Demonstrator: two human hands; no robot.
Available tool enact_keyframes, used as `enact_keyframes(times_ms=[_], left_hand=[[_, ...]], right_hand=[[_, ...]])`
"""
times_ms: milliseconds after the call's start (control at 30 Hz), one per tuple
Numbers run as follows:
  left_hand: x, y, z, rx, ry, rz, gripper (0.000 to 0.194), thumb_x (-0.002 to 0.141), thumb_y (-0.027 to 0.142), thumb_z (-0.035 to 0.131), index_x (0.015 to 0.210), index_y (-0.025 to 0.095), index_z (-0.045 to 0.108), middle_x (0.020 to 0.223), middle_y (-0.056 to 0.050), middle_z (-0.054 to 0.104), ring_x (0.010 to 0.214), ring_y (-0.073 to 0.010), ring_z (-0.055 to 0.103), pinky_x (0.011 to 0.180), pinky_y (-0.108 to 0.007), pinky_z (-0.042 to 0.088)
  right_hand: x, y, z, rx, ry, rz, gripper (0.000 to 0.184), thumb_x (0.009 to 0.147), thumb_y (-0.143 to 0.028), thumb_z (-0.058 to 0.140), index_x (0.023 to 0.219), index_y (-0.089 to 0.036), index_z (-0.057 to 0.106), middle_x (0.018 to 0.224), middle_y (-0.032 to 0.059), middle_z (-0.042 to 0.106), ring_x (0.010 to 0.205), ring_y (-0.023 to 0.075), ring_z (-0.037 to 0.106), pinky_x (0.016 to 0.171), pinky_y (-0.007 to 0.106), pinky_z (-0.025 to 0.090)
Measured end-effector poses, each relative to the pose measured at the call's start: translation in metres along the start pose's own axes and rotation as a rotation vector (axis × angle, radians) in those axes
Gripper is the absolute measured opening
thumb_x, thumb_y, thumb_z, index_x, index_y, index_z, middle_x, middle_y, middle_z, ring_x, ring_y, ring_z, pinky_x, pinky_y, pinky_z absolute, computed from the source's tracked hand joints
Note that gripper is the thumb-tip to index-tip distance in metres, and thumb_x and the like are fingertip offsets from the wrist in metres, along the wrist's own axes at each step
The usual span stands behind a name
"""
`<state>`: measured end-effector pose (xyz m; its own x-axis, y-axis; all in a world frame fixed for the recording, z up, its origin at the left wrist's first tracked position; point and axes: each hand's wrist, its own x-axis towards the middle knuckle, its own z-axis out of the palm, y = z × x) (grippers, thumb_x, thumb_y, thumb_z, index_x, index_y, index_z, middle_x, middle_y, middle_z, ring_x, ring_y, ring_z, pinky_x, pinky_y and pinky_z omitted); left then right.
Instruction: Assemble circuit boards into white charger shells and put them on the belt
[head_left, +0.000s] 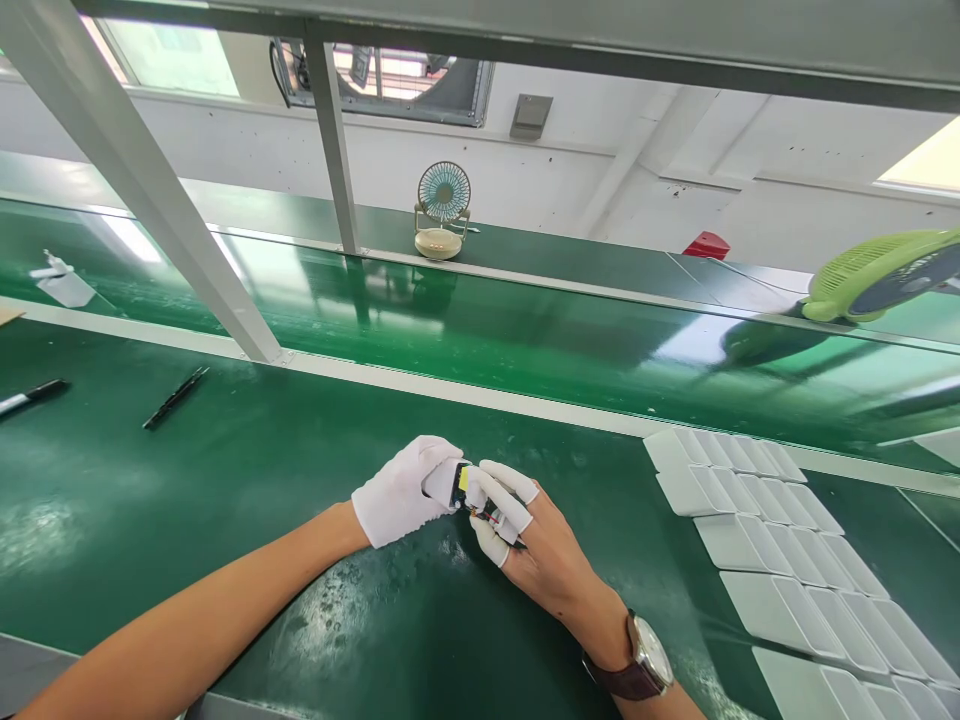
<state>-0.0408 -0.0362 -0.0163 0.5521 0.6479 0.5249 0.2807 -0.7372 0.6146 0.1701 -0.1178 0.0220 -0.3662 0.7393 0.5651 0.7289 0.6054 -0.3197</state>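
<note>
Small part (466, 487): dark body with a yellow patch and thin red wiring at its lower end; sits low over the green work surface (247, 480), between both hands, near the middle of the bench.

Left hand (401, 490): white cloth glove, fingers curled closed around the left end of the small part.

Right hand (536, 545): bare palm, white finger cots (510, 485) on the fingertips; fingers bent and pinched onto the right end of the small part. Wristwatch (645, 665) with brown strap on the wrist.

White trays (780, 570): several rows of shallow moulded compartments, overlapping one another, laid on the work surface to the right of the hands. Contents of the compartments cannot be made out.

Black pen-like tool (176, 397): lies flat on the work surface, far left, well apart from the hands. Marker (30, 396): at the left edge.

Conveyor belt (525, 335): glossy green, runs beyond a pale dividing strip.

Small desk fan (442, 210): teal grille, cream base, upright on the far side of the belt. Green fan (881, 272): at the right edge. Red object (706, 245): beyond the belt, identity unclear.
</note>
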Motion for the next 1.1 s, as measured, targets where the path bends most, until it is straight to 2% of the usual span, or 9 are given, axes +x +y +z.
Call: enact_keyframes(times_ms=[333,567,967,1100], left_hand=[[-0.002,-0.0022,0.0026,-0.038,0.001,-0.007,0.057,0.078,0.021,0.076,0.128,0.024,0.049,0.12,-0.011,0.061,0.109,-0.0259,0.065,0.093,-0.043,0.058],[-0.003,-0.0031,0.0041,-0.039,0.003,-0.036,0.059,0.075,0.022,0.079,0.127,0.023,0.051,0.12,-0.011,0.061,0.108,-0.0259,0.065,0.092,-0.042,0.058],[-0.0028,-0.0059,0.0051,-0.06,0.005,-0.001,0.061,0.074,0.016,0.077,0.128,0.024,0.05,0.118,-0.01,0.062,0.11,-0.0264,0.065,0.094,-0.043,0.057],[-0.0028,-0.0055,0.0048,-0.056,-0.001,-0.021,0.061,0.074,0.017,0.078,0.128,0.026,0.05,0.118,-0.01,0.063,0.11,-0.0266,0.065,0.096,-0.043,0.057]], right_hand=[[0.0007,-0.0033,0.0018,-0.046,0.032,-0.021,0.063,0.092,-0.015,0.06,0.151,-0.025,0.038,0.125,0.0144,0.062,0.111,0.0266,0.065,0.091,0.044,0.06],[0.0018,-0.0024,-0.0008,-0.016,0.045,0.022,0.064,0.092,-0.014,0.059,0.151,-0.027,0.037,0.125,0.0135,0.061,0.108,0.0255,0.065,0.089,0.042,0.061],[0.0039,-0.0034,-0.0005,-0.02,0.031,0.015,0.064,0.092,-0.015,0.059,0.151,-0.028,0.038,0.125,0.0131,0.063,0.102,0.0243,0.067,0.089,0.042,0.062],[0.0021,-0.002,0.0003,-0.035,0.039,-0.006,0.065,0.092,-0.015,0.06,0.152,-0.027,0.037,0.126,0.0141,0.063,0.109,0.0259,0.067,0.091,0.044,0.061]])
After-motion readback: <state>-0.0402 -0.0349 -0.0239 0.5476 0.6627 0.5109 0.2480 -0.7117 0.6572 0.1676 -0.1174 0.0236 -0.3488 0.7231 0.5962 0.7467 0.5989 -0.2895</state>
